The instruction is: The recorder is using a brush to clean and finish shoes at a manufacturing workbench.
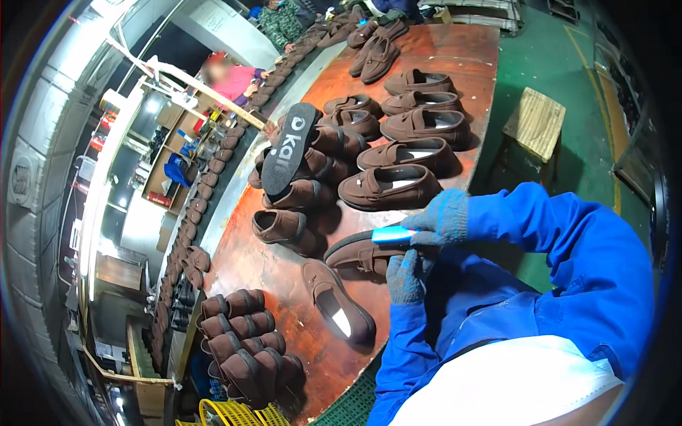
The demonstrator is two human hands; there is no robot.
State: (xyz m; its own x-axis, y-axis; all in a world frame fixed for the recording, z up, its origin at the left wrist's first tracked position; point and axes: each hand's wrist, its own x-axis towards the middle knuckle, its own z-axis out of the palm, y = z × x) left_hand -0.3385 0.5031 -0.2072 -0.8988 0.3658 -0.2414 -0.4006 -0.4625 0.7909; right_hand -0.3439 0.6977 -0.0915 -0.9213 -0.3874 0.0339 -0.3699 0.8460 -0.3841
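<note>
The gloved right hand [444, 216] pinches a blue-and-white block [393, 234] at the sole edge of a brown shoe [352, 257], its near end held by the gloved left hand [406, 280], over the reddish table [245, 266]. Probably light and soft-uppered, it should grip best along the stiffer sole.

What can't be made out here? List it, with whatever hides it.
All in the head view:
Blue-and-white object: right end, covered by the right hand.
Brown shoe at the left hand: right end, hidden by both hands.
Yellow basket: lower part, cut off by the bottom edge.
Distant person in blue: upper body, cut off by the top edge.
</note>
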